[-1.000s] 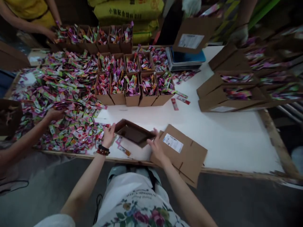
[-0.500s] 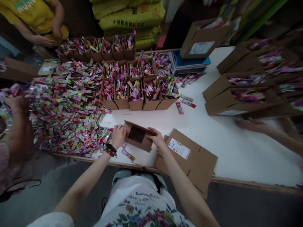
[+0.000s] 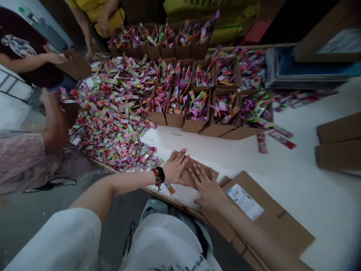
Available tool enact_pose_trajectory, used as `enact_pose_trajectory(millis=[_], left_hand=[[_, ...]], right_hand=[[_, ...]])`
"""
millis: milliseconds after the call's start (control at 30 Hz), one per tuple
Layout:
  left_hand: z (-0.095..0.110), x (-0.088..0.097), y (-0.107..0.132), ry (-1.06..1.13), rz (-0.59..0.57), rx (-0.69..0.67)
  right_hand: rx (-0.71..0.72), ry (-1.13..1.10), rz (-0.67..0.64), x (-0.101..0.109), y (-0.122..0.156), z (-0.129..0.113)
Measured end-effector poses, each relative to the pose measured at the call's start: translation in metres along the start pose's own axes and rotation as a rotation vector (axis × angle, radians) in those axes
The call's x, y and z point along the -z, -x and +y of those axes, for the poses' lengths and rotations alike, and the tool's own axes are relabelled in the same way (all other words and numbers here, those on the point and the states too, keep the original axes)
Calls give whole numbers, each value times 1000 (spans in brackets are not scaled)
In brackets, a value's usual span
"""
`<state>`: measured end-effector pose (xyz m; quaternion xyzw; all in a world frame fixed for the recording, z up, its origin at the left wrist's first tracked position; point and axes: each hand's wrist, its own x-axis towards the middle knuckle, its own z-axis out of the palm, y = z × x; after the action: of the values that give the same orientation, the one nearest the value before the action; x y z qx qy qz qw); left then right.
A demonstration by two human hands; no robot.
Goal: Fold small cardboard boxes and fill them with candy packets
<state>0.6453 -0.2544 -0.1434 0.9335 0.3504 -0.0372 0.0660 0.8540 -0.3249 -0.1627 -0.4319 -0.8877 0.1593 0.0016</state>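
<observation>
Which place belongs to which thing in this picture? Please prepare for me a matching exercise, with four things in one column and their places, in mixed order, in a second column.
Things
1. small cardboard box
2. white label
3. beaded bracelet
4. heap of loose packets

Places
a. around the left wrist
b. to the left of the filled boxes
c. beneath the left grip and the right grip
d. on the flat cardboard

Right pairs: 1-c, 2-d, 3-a, 4-b
</observation>
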Motion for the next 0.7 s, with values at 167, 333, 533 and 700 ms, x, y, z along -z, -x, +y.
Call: enact_pose_trajectory(millis=[167,333,533,700], left_hand=[[4,15,-20,-15,-124,-129],[4,21,-26,103,-96,-113],[-32,52,52,355,264,539],[-83,66,209,1152,841,1295]], right_hand=[[12,-6,19,-8,-2,0],[23,-211,203,4,1,2],[-799,-1140,996,-2,-3,-23],[-1255,-1539,414,-80,-84,-120]])
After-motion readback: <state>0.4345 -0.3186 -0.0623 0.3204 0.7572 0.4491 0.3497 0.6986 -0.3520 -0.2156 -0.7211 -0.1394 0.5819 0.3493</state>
